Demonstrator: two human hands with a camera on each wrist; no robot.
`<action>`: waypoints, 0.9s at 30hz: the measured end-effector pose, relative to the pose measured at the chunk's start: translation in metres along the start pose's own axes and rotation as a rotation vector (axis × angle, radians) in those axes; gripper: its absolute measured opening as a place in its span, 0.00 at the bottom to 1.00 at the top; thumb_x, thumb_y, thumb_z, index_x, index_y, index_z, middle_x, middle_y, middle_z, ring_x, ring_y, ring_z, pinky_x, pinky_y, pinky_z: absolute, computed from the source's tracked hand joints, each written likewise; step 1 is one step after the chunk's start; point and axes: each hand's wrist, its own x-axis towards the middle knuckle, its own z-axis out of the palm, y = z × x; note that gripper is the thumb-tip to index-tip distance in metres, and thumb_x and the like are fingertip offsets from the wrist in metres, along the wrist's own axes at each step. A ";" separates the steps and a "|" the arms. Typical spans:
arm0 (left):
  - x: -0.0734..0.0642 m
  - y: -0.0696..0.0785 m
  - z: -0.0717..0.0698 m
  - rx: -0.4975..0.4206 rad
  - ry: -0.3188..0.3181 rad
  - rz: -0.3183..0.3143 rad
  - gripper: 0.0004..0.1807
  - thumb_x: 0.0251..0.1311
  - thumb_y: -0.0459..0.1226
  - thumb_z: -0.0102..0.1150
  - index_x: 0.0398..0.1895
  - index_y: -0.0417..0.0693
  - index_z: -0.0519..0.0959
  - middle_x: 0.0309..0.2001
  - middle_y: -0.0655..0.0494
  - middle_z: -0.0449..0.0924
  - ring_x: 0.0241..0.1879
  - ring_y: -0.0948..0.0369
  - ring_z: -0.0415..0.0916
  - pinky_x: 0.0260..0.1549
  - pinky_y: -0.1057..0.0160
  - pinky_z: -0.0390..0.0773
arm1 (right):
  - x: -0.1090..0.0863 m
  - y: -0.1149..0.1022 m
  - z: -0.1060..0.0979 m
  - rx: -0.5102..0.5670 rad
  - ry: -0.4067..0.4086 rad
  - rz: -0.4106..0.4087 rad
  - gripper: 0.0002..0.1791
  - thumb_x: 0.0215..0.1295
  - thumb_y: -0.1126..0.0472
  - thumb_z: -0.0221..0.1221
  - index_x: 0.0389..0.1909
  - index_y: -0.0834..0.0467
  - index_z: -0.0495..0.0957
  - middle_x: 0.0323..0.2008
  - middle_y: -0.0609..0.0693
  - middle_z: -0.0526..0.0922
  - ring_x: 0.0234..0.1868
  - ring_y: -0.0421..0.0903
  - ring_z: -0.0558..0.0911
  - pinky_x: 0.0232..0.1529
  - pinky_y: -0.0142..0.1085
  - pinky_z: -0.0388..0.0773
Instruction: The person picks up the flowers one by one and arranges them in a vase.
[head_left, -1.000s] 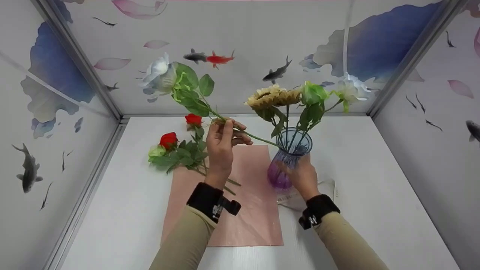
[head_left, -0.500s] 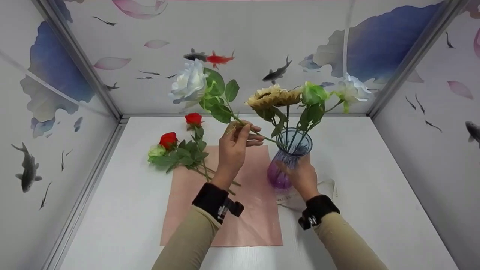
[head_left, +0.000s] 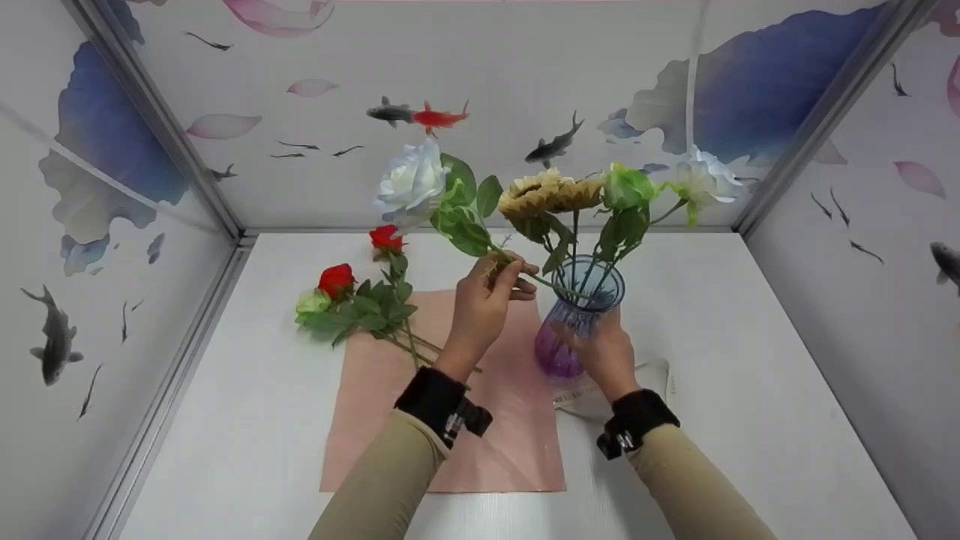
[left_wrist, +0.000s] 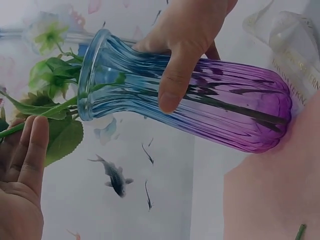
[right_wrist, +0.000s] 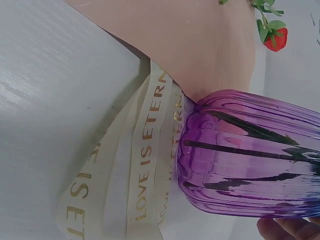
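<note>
My left hand [head_left: 484, 307] pinches the green stem of a white rose [head_left: 412, 180], which leans up and to the left. The lower end of that stem [left_wrist: 65, 105] lies inside the mouth of a ribbed glass vase [head_left: 559, 352], blue at the top and purple below. Around the vase's side my right hand [head_left: 604, 349] is wrapped, its thumb across the glass in the left wrist view. Standing in the vase are sunflowers [head_left: 544, 193], a green-white flower [head_left: 628, 186] and another white rose [head_left: 705, 178]. Their dark stems show through the purple glass in the right wrist view.
Two red roses [head_left: 337, 280] and a pale green flower [head_left: 313, 304] lie at the left, stems over a pink sheet [head_left: 487, 442]. A cream ribbon with gold lettering [right_wrist: 147, 165] lies by the vase's base. Printed walls enclose the white table [head_left: 750, 420].
My left hand has moved right and slightly down with the white rose, and the stem's end has gone further into the vase's mouth. My right hand and the vase stay in place.
</note>
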 end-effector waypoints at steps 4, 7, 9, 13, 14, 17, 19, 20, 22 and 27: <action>-0.001 -0.001 0.004 0.058 -0.010 -0.033 0.11 0.79 0.37 0.50 0.53 0.39 0.76 0.48 0.48 0.86 0.37 0.54 0.86 0.42 0.60 0.86 | 0.001 0.000 0.001 0.002 0.001 -0.001 0.57 0.60 0.37 0.70 0.75 0.62 0.47 0.63 0.72 0.75 0.62 0.71 0.77 0.63 0.61 0.73; -0.001 -0.003 0.006 0.096 -0.017 -0.046 0.12 0.79 0.39 0.50 0.54 0.40 0.77 0.46 0.49 0.86 0.35 0.55 0.86 0.40 0.61 0.86 | 0.001 0.001 0.001 0.004 0.001 0.002 0.58 0.60 0.35 0.69 0.75 0.62 0.47 0.64 0.72 0.74 0.62 0.71 0.77 0.63 0.61 0.72; 0.000 -0.004 0.007 0.116 -0.022 -0.050 0.12 0.79 0.40 0.51 0.54 0.41 0.77 0.42 0.48 0.87 0.33 0.56 0.86 0.39 0.62 0.86 | 0.002 0.001 0.001 0.007 -0.003 0.009 0.58 0.59 0.35 0.69 0.75 0.62 0.47 0.64 0.71 0.74 0.62 0.70 0.76 0.63 0.61 0.72; 0.000 -0.006 0.009 0.137 -0.025 -0.054 0.12 0.78 0.41 0.51 0.53 0.43 0.78 0.34 0.48 0.86 0.30 0.58 0.86 0.37 0.63 0.86 | 0.002 0.000 0.000 0.017 -0.016 0.029 0.58 0.59 0.35 0.69 0.75 0.62 0.47 0.65 0.71 0.74 0.63 0.70 0.76 0.64 0.60 0.71; 0.001 -0.007 0.010 0.142 -0.025 -0.055 0.12 0.79 0.41 0.51 0.53 0.44 0.78 0.34 0.48 0.86 0.29 0.58 0.86 0.36 0.63 0.86 | 0.002 0.000 0.000 0.019 -0.017 0.032 0.58 0.59 0.35 0.69 0.75 0.62 0.47 0.65 0.71 0.74 0.63 0.70 0.76 0.64 0.60 0.72; 0.001 -0.007 0.013 0.145 -0.027 -0.059 0.12 0.78 0.41 0.51 0.53 0.43 0.78 0.38 0.50 0.87 0.28 0.57 0.85 0.34 0.62 0.86 | 0.001 0.000 0.000 0.017 -0.012 0.025 0.58 0.60 0.36 0.69 0.76 0.61 0.46 0.64 0.72 0.74 0.62 0.71 0.76 0.63 0.61 0.72; 0.002 -0.008 0.015 0.154 -0.030 -0.063 0.12 0.78 0.41 0.51 0.54 0.43 0.77 0.41 0.50 0.87 0.28 0.56 0.85 0.34 0.62 0.86 | 0.001 0.000 -0.001 0.005 -0.003 0.015 0.57 0.61 0.38 0.69 0.75 0.62 0.47 0.63 0.72 0.75 0.61 0.71 0.77 0.62 0.61 0.73; 0.002 -0.008 0.016 0.164 -0.032 -0.065 0.13 0.78 0.41 0.51 0.54 0.44 0.77 0.40 0.50 0.87 0.28 0.56 0.85 0.33 0.63 0.86 | 0.001 0.000 -0.001 -0.005 0.001 0.011 0.56 0.61 0.38 0.70 0.75 0.62 0.47 0.63 0.73 0.75 0.61 0.71 0.77 0.61 0.61 0.74; 0.002 -0.009 0.019 0.181 -0.040 -0.067 0.12 0.78 0.42 0.51 0.54 0.45 0.78 0.38 0.49 0.87 0.27 0.56 0.85 0.32 0.63 0.86 | 0.001 0.000 -0.001 -0.024 0.011 0.000 0.55 0.62 0.39 0.70 0.74 0.62 0.48 0.61 0.74 0.76 0.59 0.72 0.78 0.59 0.62 0.75; 0.002 -0.015 0.025 0.243 -0.087 -0.054 0.12 0.79 0.41 0.50 0.55 0.45 0.78 0.34 0.50 0.86 0.27 0.55 0.84 0.33 0.65 0.85 | 0.001 0.001 0.000 -0.048 0.025 -0.033 0.55 0.62 0.40 0.70 0.74 0.61 0.47 0.59 0.73 0.77 0.55 0.73 0.80 0.54 0.63 0.78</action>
